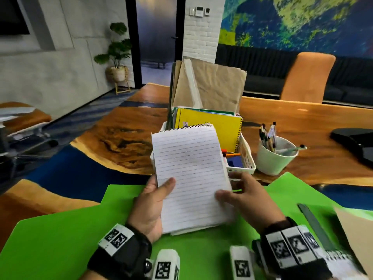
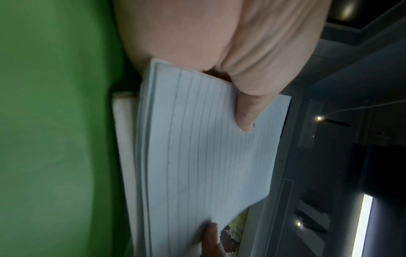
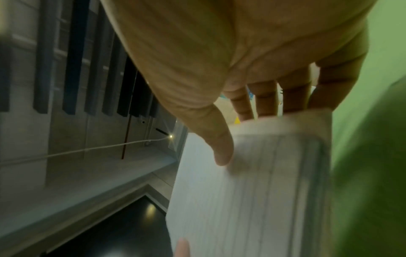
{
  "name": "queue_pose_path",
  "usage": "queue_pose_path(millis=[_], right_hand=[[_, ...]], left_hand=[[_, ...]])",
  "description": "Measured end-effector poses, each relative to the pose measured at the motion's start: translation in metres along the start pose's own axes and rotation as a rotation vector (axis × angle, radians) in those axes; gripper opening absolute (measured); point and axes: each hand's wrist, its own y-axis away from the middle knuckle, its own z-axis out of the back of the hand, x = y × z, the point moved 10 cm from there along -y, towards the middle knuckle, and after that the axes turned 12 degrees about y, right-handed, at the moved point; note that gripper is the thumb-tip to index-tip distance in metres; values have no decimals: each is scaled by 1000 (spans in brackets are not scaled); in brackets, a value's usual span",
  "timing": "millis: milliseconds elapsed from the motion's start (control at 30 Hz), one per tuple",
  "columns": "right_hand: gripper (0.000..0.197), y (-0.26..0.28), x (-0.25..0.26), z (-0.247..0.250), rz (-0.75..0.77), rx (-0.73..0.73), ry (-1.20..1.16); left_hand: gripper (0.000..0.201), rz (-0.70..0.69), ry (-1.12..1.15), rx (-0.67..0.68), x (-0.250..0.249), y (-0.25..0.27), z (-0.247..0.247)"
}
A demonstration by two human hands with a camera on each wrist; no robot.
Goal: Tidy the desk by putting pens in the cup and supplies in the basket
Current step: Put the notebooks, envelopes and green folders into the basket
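A lined spiral notepad is held up over the green mat, its top leaning toward the white basket. My left hand grips its lower left edge, thumb on the page. My right hand pinches its right edge, thumb on the front and fingers behind. The left wrist view shows the notepad under the left thumb. In the right wrist view the notepad is blurred beneath the right thumb. The white cup with several pens stands right of the basket.
The basket holds a yellow notebook and brown envelopes. A dark ruler and a brown sheet lie on the green mat at the right. A black object sits far right on the wooden desk.
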Motion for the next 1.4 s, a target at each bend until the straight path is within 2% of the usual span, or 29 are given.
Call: queue_pose_path(millis=[100,200,400,500,567,600,667,700,733,800,833,867,933,967,1033,1100,1167,1267,1333,1400], right_hand=[[38,-1,3,1,11,-9,-128],[29,0,5,5,43,-55,-172],[33,4,16,4,128,-107,-91],[25,7,24,7,168,-144,-92],[19,10,34,7,173,-96,-193],[22,11,38,4,171,-43,-225],[54,11,47,2,198,25,-140],[69,12,52,2,218,46,-41],[73,11,59,4,237,47,13],[53,10,75,18,231,3,-98],[41,10,83,26,208,-2,-198],[31,9,92,32,193,7,-311],[20,8,115,40,202,98,-480],[34,7,125,43,213,150,-529],[69,4,147,53,247,199,-568],[88,2,168,66,321,202,-586],[95,4,186,78,410,197,-633],[82,4,200,89,512,186,-622],[78,0,198,90,553,126,-516],[93,3,194,83,607,62,-245]], left_hand=[[45,-38,-28,8,-1,0,-1],[40,-20,-25,24,1,-3,-1],[36,-52,-54,-7,0,-6,2],[37,-44,-67,-19,2,-7,5],[37,-30,-74,-12,3,-6,3],[37,-26,-72,-7,3,-5,3],[37,-7,-66,1,4,-6,0],[45,34,-55,10,7,-6,-1],[58,94,-25,18,11,-6,-1],[77,162,73,43,12,-5,-3],[78,169,100,59,11,-4,-4],[70,157,88,93,11,-3,-9],[35,92,-83,127,11,-4,-11],[31,67,-137,119,12,-5,-9],[37,33,-185,114,12,-6,-6],[36,-29,-205,117,7,-7,-5],[35,-55,-195,125,5,-9,-1],[28,-26,-207,168,8,-7,-5],[23,-41,-233,178,5,-1,-12],[35,-64,-234,179,0,2,-18]])
